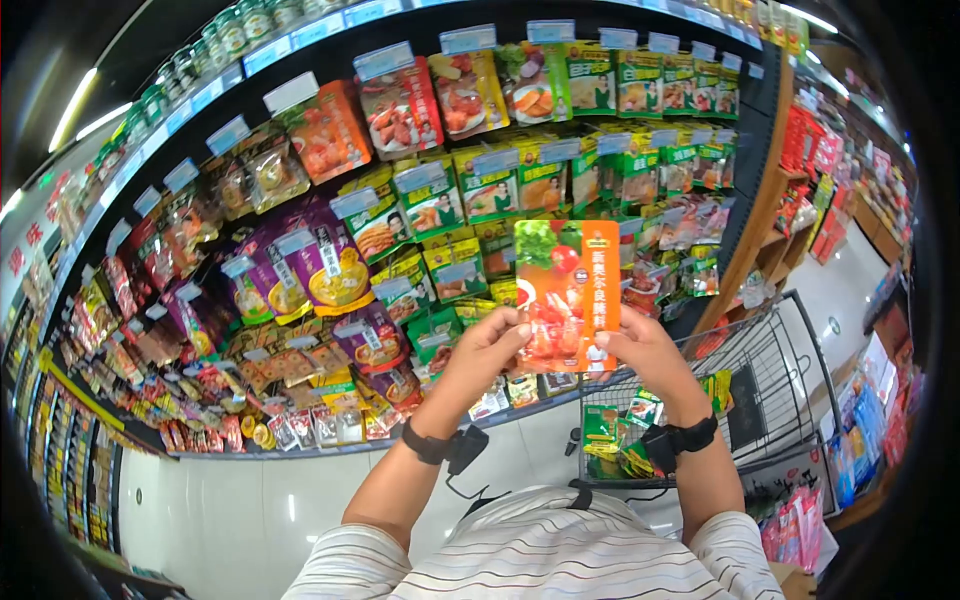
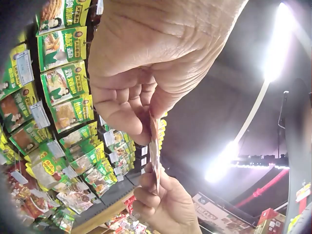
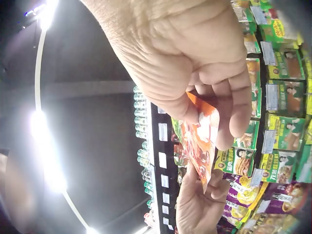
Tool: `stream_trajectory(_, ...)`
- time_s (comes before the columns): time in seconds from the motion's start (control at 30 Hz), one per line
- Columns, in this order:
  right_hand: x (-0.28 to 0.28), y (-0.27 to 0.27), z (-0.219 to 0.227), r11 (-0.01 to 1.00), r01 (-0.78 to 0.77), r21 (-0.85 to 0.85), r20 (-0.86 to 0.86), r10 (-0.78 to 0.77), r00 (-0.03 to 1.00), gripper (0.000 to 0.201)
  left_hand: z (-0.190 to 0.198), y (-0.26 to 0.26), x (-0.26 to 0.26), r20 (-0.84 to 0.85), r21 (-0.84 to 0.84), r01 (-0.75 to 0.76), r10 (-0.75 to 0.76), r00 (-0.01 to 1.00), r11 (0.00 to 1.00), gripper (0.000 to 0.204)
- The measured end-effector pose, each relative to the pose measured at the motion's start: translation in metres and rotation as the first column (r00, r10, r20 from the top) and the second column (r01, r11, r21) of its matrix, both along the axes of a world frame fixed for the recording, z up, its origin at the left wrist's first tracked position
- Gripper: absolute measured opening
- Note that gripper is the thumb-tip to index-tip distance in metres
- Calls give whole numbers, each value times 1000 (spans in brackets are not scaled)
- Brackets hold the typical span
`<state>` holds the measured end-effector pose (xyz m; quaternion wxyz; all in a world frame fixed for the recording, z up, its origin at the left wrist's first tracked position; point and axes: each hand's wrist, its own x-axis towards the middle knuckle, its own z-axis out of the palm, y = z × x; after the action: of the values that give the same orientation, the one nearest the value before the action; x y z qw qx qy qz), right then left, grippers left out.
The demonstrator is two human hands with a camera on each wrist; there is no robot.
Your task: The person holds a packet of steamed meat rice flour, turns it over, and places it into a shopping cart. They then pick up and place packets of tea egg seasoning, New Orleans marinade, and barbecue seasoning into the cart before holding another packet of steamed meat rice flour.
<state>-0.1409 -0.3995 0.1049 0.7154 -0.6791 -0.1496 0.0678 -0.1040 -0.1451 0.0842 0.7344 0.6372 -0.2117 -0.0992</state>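
An orange seasoning packet with pictures of tomatoes and cooked meat is held upright in front of the person. The left hand pinches its lower left edge between thumb and fingers. At the lower right edge, the right hand pinches it too, thumb on the printed face. From the left wrist view the packet shows nearly edge-on between both hands. In the right wrist view its printed front tilts under the right thumb.
Shelves of hanging seasoning packets fill the wall ahead, with purple bags at the left. A wire shopping cart holding green and yellow packets stands at the lower right. Jars line the top shelf.
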Motion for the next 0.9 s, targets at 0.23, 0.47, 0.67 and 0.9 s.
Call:
stream_trajectory(0.23,-4,-8,-1,999,-21,-44,-25,20,999,39,-1,-7,-21,-9,-28,-39,39,999,999,16)
stream_trajectory(0.47,6,10,-6,993,-117,-15,13,117,993,37,-2,10,-38,13,26,-178,177,984,984,18)
stream_trajectory(0.67,18,30,1,972,-231,35,7,231,973,35,3,23,-39,62,27,-269,267,962,963,19)
stream_trajectory(0.9,39,70,29,958,-283,52,24,282,959,32,24,57,-21,38,-48,-259,261,965,965,38)
